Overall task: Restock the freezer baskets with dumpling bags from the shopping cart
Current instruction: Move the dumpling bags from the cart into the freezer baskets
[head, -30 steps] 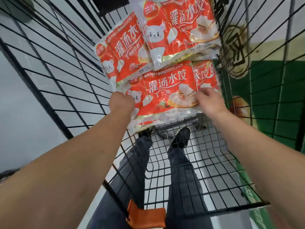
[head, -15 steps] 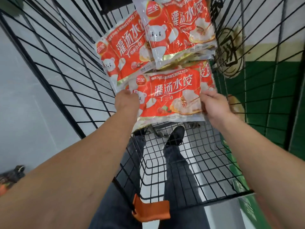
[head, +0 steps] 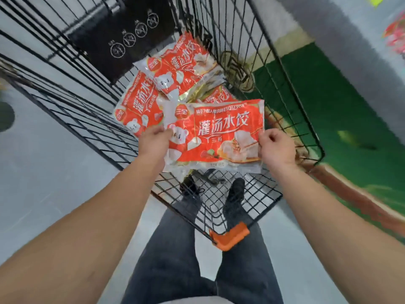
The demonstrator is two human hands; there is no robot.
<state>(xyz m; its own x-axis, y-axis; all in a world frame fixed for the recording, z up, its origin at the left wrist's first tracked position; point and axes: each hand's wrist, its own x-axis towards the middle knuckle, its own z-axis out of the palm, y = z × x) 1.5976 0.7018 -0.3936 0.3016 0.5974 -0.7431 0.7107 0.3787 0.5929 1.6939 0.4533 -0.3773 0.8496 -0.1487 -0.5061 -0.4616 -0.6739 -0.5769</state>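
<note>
Dumpling bag [head: 219,137], red with a white bear, sits above the black wire shopping cart [head: 291,106]: your left hand [head: 153,142] pinches its left edge, your right hand [head: 277,145] grips its right edge. More dumpling bags [head: 140,104] lie in the cart behind.

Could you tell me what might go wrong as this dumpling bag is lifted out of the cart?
The left hand and right hand pinch only the side edges of the dumpling bag, so the slick film might slip or sag in the middle. The bag's far edge overlaps the other bags in the cart and may drag one along. It could also snag on the wire wall.
</note>
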